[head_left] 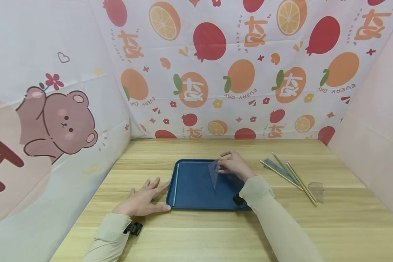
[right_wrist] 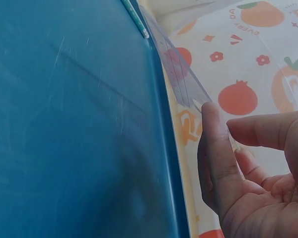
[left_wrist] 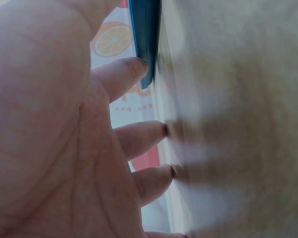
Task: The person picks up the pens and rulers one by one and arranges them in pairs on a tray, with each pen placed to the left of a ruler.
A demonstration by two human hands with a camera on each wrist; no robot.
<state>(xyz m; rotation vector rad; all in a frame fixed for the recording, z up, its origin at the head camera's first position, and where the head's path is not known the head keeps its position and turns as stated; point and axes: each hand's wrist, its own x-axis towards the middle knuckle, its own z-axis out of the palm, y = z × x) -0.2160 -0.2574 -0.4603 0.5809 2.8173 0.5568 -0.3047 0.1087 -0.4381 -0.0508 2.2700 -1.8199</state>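
The left hand (head_left: pixel 144 200), fingers spread, touches the blue tray (head_left: pixel 196 198) near eight o'clock; the right hand (head_left: pixel 234 165) pinches a clear set square (head_left: pixel 213 174) above its one o'clock. A pencil (head_left: pixel 175 185) lies inside at nine; outside, at three, rest a translucent piece (head_left: pixel 316 189) and loose pencils (head_left: pixel 301 183). Patterned cloth (head_left: pixel 222 109) hangs at twelve.

the table (head_left: pixel 190 236) bears pencils (head_left: pixel 301 183), clear plastic (head_left: pixel 316 190) — and a tray (head_left: pixel 196 189).

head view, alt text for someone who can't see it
A person's right hand holds a clear set square over a blue tray with one pencil inside; the left hand touches the tray's left edge. More pencils lie to the right.
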